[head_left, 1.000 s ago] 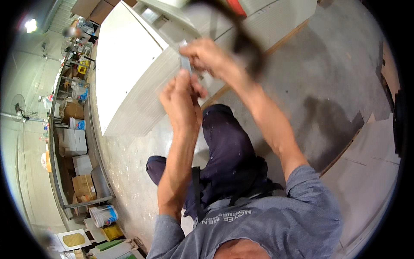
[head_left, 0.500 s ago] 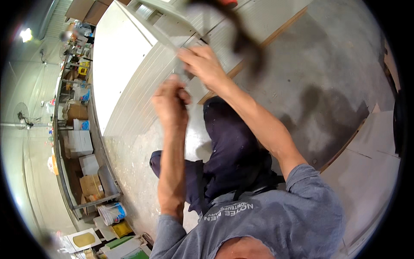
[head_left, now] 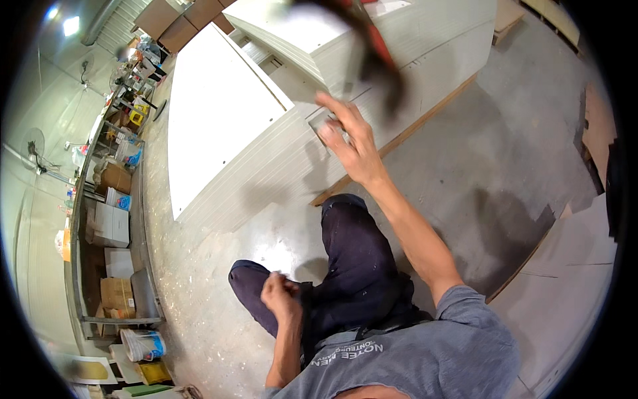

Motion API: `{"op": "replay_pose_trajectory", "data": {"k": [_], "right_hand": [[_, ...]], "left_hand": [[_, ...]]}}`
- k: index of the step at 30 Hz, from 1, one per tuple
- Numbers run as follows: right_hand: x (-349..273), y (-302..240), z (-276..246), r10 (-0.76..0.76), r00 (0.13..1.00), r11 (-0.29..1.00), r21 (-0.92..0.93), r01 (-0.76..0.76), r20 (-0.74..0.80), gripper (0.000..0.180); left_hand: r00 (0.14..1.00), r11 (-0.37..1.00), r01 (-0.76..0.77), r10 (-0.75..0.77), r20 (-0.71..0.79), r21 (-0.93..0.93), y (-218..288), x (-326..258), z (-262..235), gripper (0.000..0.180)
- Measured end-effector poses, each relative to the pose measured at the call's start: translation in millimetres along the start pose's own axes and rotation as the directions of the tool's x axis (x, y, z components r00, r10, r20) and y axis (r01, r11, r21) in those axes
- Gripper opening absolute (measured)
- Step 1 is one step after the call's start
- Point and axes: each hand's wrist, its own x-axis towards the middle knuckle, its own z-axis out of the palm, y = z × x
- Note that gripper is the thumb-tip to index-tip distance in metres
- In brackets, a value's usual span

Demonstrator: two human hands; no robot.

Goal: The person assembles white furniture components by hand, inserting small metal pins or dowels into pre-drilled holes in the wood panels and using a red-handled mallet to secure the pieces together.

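My right hand (head_left: 351,141) reaches forward to the side of the stacked white boards (head_left: 222,126), by a recess in their edges. Its fingers are apart and slightly bent, and I see nothing held in them. Close to my bent left knee, my left hand (head_left: 282,296) is curled closed. Whether anything small sits inside it is hidden. A second white board stack (head_left: 438,50) rises beyond my right hand, with a gap between the two stacks. Dark trousers (head_left: 362,246) cover my bent legs.
A dark, blurred object with a red part (head_left: 379,56) hangs close in front at the top. A wooden strip (head_left: 425,123) runs beneath the boards. Along the left, a long shelf (head_left: 147,266) holds boxes and buckets. Pale sheets (head_left: 565,286) lie at the right.
My left hand has drawn back from beside my right hand to near my knee. My right hand's fingers have spread. The view has shifted, bringing more of the stacks in.
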Motion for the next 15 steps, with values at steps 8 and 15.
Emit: {"op": "replay_pose_trajectory", "data": {"k": [8, 15], "right_hand": [[51.0, 11.3, 49.6, -0.243, 0.963, 0.970, 0.046, 0.240, 0.112, 0.055], [-63.1, 87.4, 31.8, 0.153, 0.986, 0.981, -0.132, -0.143, 0.068, 0.057]], "left_hand": [[0.752, 0.741, -0.631, 0.512, -0.415, -0.229, 133.8, 74.0, -2.2, 0.025], [0.817, 0.702, -0.576, 0.497, -0.292, -0.418, 145.3, 101.7, 32.5, 0.026]]}}
